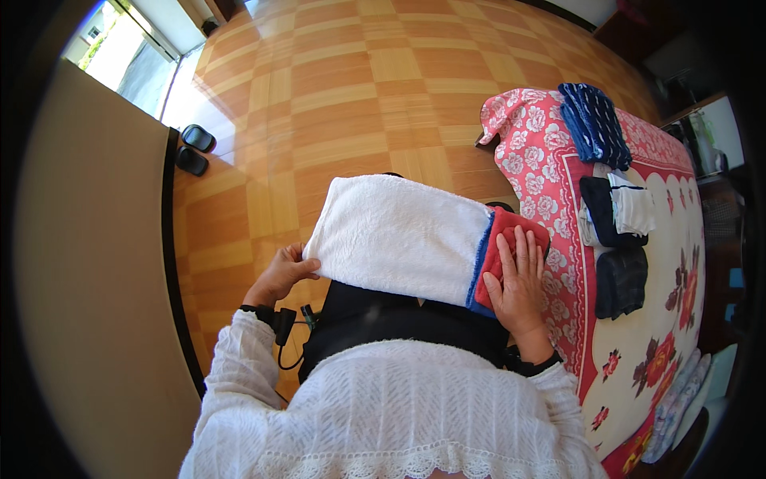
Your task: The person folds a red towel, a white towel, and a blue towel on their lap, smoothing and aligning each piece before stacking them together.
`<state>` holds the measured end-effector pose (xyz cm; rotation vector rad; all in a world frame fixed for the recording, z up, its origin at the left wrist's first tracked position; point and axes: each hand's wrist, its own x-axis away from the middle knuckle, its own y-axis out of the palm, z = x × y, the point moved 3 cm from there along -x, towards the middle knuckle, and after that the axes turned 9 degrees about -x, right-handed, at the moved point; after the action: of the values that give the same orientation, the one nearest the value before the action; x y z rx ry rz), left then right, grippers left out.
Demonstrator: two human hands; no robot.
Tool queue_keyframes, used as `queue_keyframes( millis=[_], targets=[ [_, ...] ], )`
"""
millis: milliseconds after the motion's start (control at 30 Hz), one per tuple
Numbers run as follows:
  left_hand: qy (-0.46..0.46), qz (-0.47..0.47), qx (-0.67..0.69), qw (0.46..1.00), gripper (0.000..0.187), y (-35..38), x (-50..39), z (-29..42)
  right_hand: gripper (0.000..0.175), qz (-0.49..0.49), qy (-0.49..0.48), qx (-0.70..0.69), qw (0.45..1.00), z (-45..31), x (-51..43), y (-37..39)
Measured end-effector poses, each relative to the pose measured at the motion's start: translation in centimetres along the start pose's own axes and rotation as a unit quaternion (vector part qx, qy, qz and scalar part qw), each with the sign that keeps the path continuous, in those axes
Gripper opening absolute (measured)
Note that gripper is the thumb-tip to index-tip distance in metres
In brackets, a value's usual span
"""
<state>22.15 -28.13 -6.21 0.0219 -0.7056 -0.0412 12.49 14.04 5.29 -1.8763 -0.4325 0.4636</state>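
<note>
A long folded piece of fleecy cloth (pixel 401 239) lies across my black-clad lap, its white side up. At its right end a red part (pixel 492 281) with a blue edge is turned over onto the white. My left hand (pixel 287 272) pinches the near left corner of the cloth between thumb and fingers. Flat on the red part rests my right hand (pixel 519 281), palm down, fingers slightly spread, gripping nothing. Dark bands circle both wrists, and a small black device with a cable hangs at the left one.
To the right a bed with a floral sheet (pixel 544 170) holds a folded navy patterned cloth (pixel 595 126), small folded white (pixel 634 209) and dark garments (pixel 622 281). A pair of black slippers (pixel 197 138) sits on the wood-pattern floor by the left wall (pixel 102 221), near an open doorway.
</note>
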Motion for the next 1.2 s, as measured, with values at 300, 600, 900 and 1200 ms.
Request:
queue_keyframes(
  millis=[300,600,900,1200],
  targets=[
    [0.272,0.274,-0.559,0.734,0.079,6.2,2.1,10.8,0.066,0.002,-0.002,-0.004,1.0,-0.1,-0.1,-0.1],
    [0.271,0.151,-0.63,0.712,0.075,13.5,-1.5,10.6,0.066,-0.001,0.007,-0.008,1.0,-0.2,-0.1,-0.3],
    [0.273,0.146,-0.603,0.735,0.077,12.3,-2.1,9.4,0.068,-0.001,0.005,-0.009,1.0,0.0,-0.3,0.0],
    [0.272,0.139,-0.54,0.784,0.081,11.1,-2.8,8.9,0.069,-0.003,0.008,-0.004,1.0,0.2,-0.3,0.1]
  ],
)
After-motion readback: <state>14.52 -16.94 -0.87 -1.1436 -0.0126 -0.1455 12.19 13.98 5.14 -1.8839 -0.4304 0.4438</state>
